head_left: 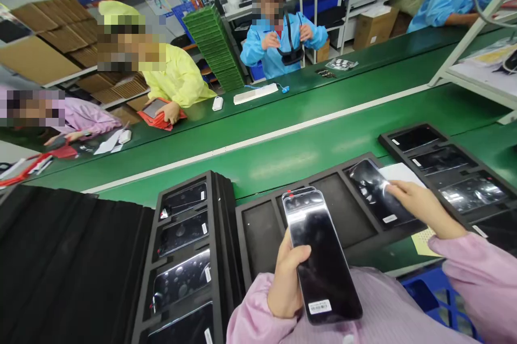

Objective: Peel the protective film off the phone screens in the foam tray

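My left hand (287,276) is closed around a black smartphone (329,258) with a white barcode label near its lower end. A second edge behind its top suggests another phone underneath. My right hand (420,204) pinches the side edge of another phone (375,193), glossy and film-covered, at the right compartment of a black foam tray (258,205). Whether that phone still rests fully in the compartment I cannot tell. The tray's other visible compartments hold no phone, though the phone in my left hand covers part of them.
On the left, a stack of black trays (220,198) carries several phones, beside more dark trays (72,263). Another loaded tray (438,142) lies at right. A blue crate (452,306) is below the bench. Across the green conveyor (274,155), several co-workers handle items.
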A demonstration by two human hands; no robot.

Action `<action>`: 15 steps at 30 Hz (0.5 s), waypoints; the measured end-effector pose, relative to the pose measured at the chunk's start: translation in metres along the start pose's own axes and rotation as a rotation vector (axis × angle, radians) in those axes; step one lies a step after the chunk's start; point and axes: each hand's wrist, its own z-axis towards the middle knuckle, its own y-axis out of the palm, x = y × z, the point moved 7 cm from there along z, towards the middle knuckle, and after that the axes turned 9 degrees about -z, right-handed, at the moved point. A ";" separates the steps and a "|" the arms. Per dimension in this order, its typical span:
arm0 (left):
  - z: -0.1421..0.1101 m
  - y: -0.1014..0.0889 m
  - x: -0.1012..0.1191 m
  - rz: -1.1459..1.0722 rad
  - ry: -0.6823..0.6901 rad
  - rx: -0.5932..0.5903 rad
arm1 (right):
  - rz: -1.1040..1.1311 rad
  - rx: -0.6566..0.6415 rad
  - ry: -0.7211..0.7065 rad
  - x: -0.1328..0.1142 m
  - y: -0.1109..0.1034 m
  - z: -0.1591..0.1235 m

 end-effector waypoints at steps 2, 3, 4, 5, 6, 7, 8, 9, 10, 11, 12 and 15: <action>-0.001 0.009 -0.003 0.019 -0.028 -0.026 | -0.042 0.036 -0.066 -0.004 0.012 -0.004; -0.001 0.013 -0.004 0.037 -0.035 -0.035 | -0.055 0.060 -0.097 -0.008 0.014 -0.006; -0.003 0.016 -0.005 0.065 -0.036 -0.041 | -0.061 0.084 -0.124 -0.014 0.015 -0.008; -0.004 0.019 -0.005 0.105 -0.032 -0.043 | -0.059 0.108 -0.150 -0.022 0.013 -0.010; -0.005 0.021 -0.005 0.151 -0.026 -0.041 | -0.054 0.134 -0.174 -0.031 0.009 -0.012; -0.006 0.023 -0.004 0.196 -0.020 -0.036 | -0.030 0.155 -0.205 -0.044 0.002 -0.014; -0.007 0.024 -0.004 0.236 -0.018 -0.031 | 0.017 0.163 -0.253 -0.060 -0.005 -0.015; -0.008 0.026 -0.004 0.269 -0.019 -0.030 | 0.074 0.162 -0.311 -0.079 -0.013 -0.017; -0.009 0.027 -0.004 0.297 -0.019 -0.033 | 0.189 0.122 -0.405 -0.101 -0.020 -0.019; -0.010 0.027 -0.004 0.321 -0.015 -0.039 | 0.301 0.053 -0.526 -0.125 -0.026 -0.021; -0.011 0.028 -0.004 0.346 -0.012 -0.049 | 0.365 -0.004 -0.624 -0.148 -0.031 -0.024; -0.014 0.029 -0.003 0.409 0.002 -0.083 | 0.371 -0.067 -0.840 -0.196 -0.042 -0.028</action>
